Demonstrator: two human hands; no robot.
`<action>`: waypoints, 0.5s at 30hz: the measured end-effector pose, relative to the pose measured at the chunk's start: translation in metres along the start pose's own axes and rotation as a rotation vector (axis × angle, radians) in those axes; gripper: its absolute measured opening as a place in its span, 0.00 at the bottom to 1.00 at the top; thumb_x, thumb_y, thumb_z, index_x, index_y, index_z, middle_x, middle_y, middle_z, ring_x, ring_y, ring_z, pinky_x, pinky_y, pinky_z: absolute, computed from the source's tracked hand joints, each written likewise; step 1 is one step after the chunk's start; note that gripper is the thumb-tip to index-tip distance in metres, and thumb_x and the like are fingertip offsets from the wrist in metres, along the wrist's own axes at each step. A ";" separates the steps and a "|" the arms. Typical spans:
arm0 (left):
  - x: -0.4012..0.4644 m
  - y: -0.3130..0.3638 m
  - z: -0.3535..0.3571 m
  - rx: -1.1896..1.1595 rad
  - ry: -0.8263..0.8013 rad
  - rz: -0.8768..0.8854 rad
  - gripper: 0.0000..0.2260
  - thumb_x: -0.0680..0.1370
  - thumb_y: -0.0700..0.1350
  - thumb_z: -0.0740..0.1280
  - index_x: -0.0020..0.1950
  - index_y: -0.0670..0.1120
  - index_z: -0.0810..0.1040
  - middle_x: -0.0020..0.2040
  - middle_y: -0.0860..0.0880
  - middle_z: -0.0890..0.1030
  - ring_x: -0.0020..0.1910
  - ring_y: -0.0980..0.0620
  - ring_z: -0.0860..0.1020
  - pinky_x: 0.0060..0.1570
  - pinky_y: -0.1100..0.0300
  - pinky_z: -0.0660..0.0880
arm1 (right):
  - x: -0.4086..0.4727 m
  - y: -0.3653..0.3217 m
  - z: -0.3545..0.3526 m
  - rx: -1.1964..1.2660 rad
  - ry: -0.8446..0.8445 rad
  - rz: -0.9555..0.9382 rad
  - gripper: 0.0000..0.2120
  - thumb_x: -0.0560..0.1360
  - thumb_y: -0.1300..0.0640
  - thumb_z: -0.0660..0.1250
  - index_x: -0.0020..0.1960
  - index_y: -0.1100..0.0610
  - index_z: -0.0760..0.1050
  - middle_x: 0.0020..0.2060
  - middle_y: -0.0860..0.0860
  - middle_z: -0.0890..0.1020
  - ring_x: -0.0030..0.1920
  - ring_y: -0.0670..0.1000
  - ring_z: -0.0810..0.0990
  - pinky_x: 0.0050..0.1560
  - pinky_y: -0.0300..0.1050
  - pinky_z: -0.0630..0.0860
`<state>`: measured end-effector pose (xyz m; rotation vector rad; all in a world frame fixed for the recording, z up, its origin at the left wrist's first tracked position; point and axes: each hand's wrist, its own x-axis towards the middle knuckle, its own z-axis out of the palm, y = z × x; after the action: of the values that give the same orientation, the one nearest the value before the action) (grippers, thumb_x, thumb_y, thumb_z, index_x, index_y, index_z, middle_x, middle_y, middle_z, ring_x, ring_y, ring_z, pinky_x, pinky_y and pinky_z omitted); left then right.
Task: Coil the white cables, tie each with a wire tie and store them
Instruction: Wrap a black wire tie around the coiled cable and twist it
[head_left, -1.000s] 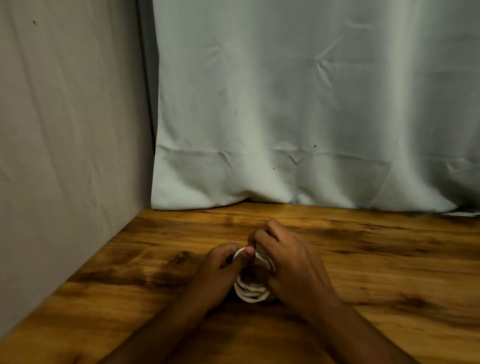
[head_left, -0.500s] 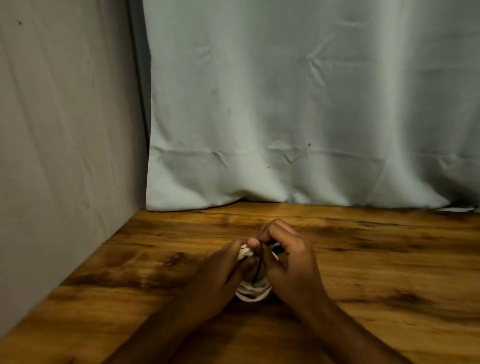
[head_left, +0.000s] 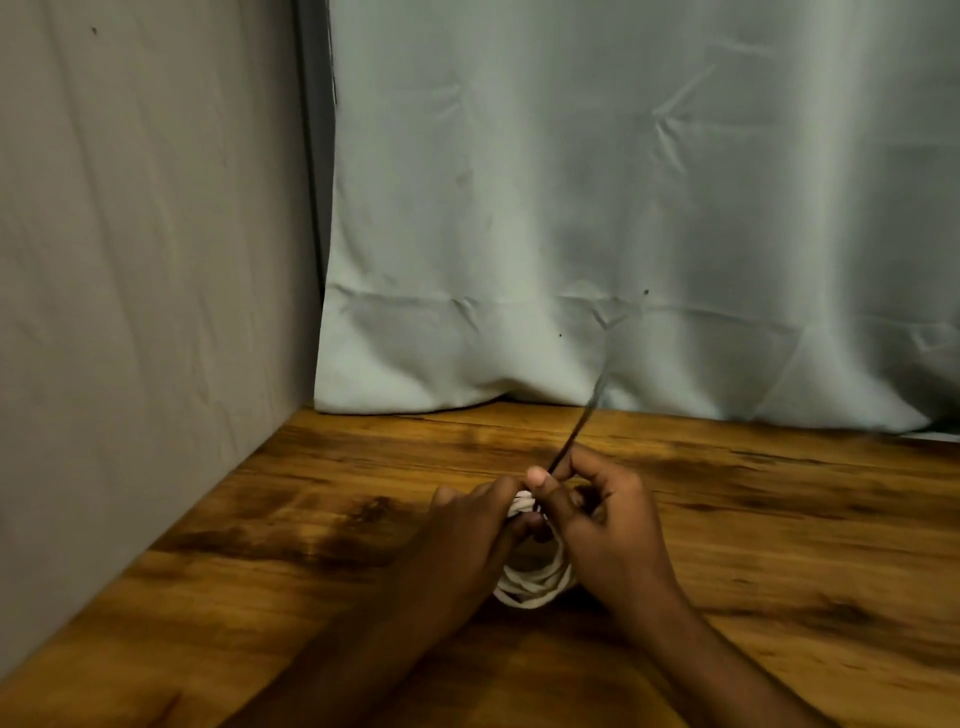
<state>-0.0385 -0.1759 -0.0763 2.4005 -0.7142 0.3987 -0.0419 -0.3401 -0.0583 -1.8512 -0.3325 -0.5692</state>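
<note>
Hands meet over the wooden worktop (head_left: 322, 530), with the coiled white cable (head_left: 532, 587) held between them, just above the surface. Your left hand (head_left: 467, 535) curls its fingers around the upper left of the coil, while your right hand (head_left: 608, 525) pinches a thin dark wire tie (head_left: 576, 426) between thumb and forefinger. The tie's free end, blurred, slants up and to the right toward the pale curtain (head_left: 623, 208).
</note>
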 end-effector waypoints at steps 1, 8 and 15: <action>0.000 -0.002 -0.001 -0.006 0.018 0.010 0.17 0.80 0.65 0.47 0.60 0.60 0.68 0.52 0.59 0.77 0.49 0.53 0.75 0.53 0.52 0.69 | 0.001 0.000 0.001 0.054 0.008 0.042 0.14 0.78 0.54 0.73 0.37 0.56 0.75 0.29 0.66 0.76 0.27 0.60 0.76 0.27 0.49 0.75; 0.000 -0.002 -0.006 -0.031 0.044 0.056 0.19 0.80 0.65 0.50 0.58 0.56 0.73 0.51 0.58 0.79 0.48 0.56 0.75 0.54 0.54 0.68 | 0.003 -0.009 -0.001 0.134 0.008 0.154 0.14 0.78 0.57 0.72 0.38 0.65 0.76 0.35 0.66 0.81 0.39 0.70 0.82 0.39 0.65 0.80; -0.002 -0.005 -0.009 -0.013 -0.003 0.063 0.16 0.80 0.65 0.52 0.60 0.61 0.71 0.51 0.65 0.76 0.49 0.60 0.72 0.51 0.63 0.67 | 0.003 -0.008 -0.004 0.276 -0.102 0.295 0.17 0.79 0.60 0.71 0.33 0.61 0.74 0.29 0.58 0.76 0.30 0.53 0.74 0.32 0.42 0.73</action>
<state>-0.0385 -0.1656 -0.0725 2.3721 -0.7927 0.4149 -0.0437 -0.3410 -0.0491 -1.6256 -0.1887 -0.2151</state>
